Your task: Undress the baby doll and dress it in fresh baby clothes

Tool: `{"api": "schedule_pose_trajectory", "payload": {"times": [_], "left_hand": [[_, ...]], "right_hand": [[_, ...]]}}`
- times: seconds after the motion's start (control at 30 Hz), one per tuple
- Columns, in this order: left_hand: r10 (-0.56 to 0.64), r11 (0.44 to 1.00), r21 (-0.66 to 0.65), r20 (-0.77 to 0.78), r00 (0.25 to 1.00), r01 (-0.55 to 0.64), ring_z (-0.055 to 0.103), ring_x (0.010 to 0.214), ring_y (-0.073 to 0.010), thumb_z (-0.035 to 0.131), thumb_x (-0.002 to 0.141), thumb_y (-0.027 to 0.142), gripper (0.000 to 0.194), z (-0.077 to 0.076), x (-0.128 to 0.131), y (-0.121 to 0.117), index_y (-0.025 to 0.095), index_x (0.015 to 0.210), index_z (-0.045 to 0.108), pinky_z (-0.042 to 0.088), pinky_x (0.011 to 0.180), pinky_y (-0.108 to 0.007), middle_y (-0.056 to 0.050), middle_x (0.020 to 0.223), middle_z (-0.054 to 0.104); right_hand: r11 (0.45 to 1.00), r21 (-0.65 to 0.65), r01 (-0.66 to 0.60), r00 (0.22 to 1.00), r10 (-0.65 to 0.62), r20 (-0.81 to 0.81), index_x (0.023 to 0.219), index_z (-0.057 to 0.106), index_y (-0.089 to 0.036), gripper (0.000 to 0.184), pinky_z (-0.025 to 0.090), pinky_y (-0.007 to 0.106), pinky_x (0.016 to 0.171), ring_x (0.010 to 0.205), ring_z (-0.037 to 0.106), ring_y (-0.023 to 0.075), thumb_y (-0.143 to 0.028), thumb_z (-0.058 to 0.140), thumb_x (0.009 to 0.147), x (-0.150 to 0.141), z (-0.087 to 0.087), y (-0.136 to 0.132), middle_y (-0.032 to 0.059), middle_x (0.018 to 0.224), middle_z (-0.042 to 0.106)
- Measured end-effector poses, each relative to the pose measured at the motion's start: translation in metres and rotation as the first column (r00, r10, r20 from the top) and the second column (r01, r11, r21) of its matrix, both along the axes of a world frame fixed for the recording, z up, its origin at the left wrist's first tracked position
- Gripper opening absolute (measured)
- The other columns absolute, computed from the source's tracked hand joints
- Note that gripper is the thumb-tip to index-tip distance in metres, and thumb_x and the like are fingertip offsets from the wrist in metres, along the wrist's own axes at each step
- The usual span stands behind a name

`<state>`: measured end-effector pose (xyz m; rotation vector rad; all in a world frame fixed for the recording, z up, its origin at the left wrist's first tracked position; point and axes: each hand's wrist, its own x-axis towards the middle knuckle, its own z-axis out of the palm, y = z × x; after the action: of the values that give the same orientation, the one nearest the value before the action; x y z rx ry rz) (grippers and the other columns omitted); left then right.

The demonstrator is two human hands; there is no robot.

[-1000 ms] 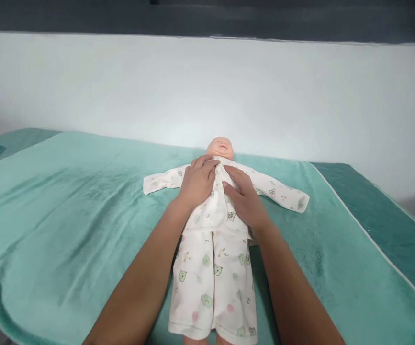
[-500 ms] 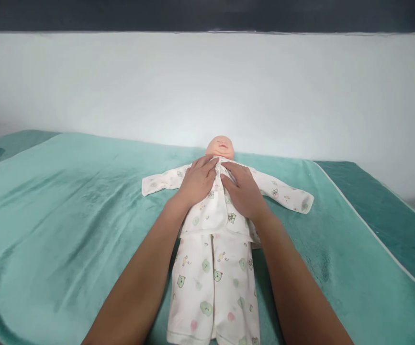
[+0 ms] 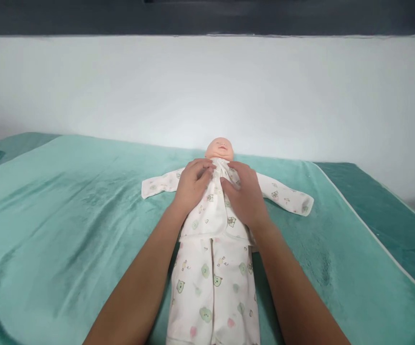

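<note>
A baby doll (image 3: 219,149) lies on its back, head at the far end, arms spread sideways. It wears a white printed baby shirt (image 3: 207,221) and matching trousers (image 3: 193,292). On the left of its chest is my left hand (image 3: 193,184), fingers curled and thumb close to them, closed on the shirt cloth near the collar. My right hand (image 3: 246,191) rests on the chest's other side, its thumb apart from the fingers. Between the hands the shirt front is gathered in small folds below the neck. My fingertips partly hide the cloth they touch.
A green plush blanket (image 3: 85,215) with soft wrinkles lies under the doll. Darker green cloth (image 3: 383,206) borders it on the right beyond a pale seam. A white wall (image 3: 207,86) rises behind, with a dark band (image 3: 207,17) above.
My left fingers have drawn back slightly from the shirt's middle and curled. My right hand has shifted a little, and the cloth between the hands shows more folds. The doll stays in place.
</note>
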<state>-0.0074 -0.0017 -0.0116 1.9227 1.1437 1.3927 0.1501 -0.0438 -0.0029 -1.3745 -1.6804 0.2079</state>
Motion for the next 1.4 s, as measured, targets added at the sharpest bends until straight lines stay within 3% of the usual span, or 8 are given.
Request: {"api": "schedule_pose_trajectory", "payload": {"times": [0.13,0.3,0.53,0.73,0.97,1.13,1.27,1.4], "left_hand": [[-0.036,0.999,-0.021,0.035,0.999,0.037,0.06,0.118,-0.0191,0.052,0.097,0.031,0.018,0.005,0.001,-0.006,0.023,0.092,0.068,0.043,0.107,-0.033,-0.004,0.119,0.07],[-0.051,0.996,-0.08,0.0,0.999,0.051,0.059,0.122,-0.0195,0.06,0.093,0.029,0.008,0.006,0.003,-0.007,0.024,0.093,0.067,0.041,0.108,-0.034,-0.003,0.124,0.069],[-0.09,0.983,-0.154,0.073,0.993,0.1,0.058,0.125,-0.0206,0.063,0.089,0.026,0.006,0.009,0.003,-0.007,0.023,0.091,0.068,0.04,0.111,-0.035,-0.004,0.128,0.067],[-0.142,0.948,-0.27,0.12,0.983,0.17,0.052,0.134,-0.0233,0.068,0.085,0.027,0.005,0.012,-0.001,-0.007,0.024,0.088,0.069,0.034,0.117,-0.04,-0.002,0.137,0.063],[-0.176,0.941,-0.272,0.111,0.978,0.2,0.052,0.135,-0.0244,0.068,0.085,0.026,0.008,0.011,0.001,-0.005,0.023,0.078,0.068,0.031,0.12,-0.044,-0.001,0.137,0.062],[-0.155,0.937,-0.283,0.186,0.97,0.204,0.054,0.134,-0.0236,0.067,0.086,0.027,0.006,0.007,0.001,-0.003,0.023,0.091,0.066,0.036,0.116,-0.042,-0.004,0.137,0.063],[-0.168,0.942,-0.25,0.229,0.959,0.225,0.056,0.132,-0.0236,0.067,0.086,0.028,0.012,0.004,0.001,-0.001,0.023,0.097,0.068,0.037,0.115,-0.04,-0.006,0.135,0.065],[-0.151,0.941,-0.26,0.245,0.958,0.215,0.057,0.13,-0.0238,0.067,0.086,0.028,0.007,0.005,0.001,-0.001,0.022,0.09,0.069,0.037,0.115,-0.041,-0.005,0.132,0.066]], "right_hand": [[0.985,0.091,0.145,0.954,-0.164,0.251,0.1,0.059,-0.02,0.012,0.046,0.044,0.086,0.099,0.057,0.0304,-0.028,0.056,0.092,-0.011,0.005,-0.011,0.0123,0.106,0.063],[0.975,0.004,0.224,0.913,-0.211,0.35,0.094,0.056,-0.019,0.01,0.042,0.037,0.071,0.087,0.055,0.0287,-0.029,0.054,0.093,-0.016,0.005,-0.012,0.0127,0.098,0.061],[0.973,-0.198,0.121,0.99,-0.105,0.09,0.084,0.054,-0.022,0.011,0.04,0.033,0.07,0.075,0.056,0.0203,-0.032,0.058,0.09,-0.003,0.009,-0.005,0.0029,0.083,0.063],[0.926,-0.377,-0.02,0.992,-0.029,-0.124,0.086,0.058,-0.023,0.003,0.04,0.03,0.066,0.073,0.059,0.0176,-0.024,0.055,0.086,0.008,0.019,-0.006,-0.0008,0.08,0.066],[0.937,-0.326,0.126,0.954,-0.024,0.299,0.072,0.042,-0.023,0.024,0.027,0.032,0.061,0.062,0.043,0.0172,-0.025,0.054,0.092,0.004,0.024,-0.009,0.0009,0.072,0.057],[0.961,-0.276,-0.02,1.0,0.023,0.007,0.073,0.048,-0.023,0.018,0.031,0.03,0.061,0.062,0.045,0.0156,-0.024,0.054,0.09,0.012,0.019,-0.003,-0.0023,0.066,0.053],[0.94,-0.306,-0.149,0.948,0.049,-0.313,0.081,0.055,-0.024,0.011,0.028,0.029,0.052,0.051,0.036,0.0133,-0.031,0.054,0.09,0.014,0.016,0.0,-0.0067,0.056,0.042],[0.95,-0.253,-0.181,0.906,0.061,-0.419,0.08,0.058,-0.023,0.012,0.028,0.027,0.053,0.052,0.034,0.0117,-0.032,0.059,0.088,0.009,0.012,-0.001,-0.0067,0.058,0.042]]}}
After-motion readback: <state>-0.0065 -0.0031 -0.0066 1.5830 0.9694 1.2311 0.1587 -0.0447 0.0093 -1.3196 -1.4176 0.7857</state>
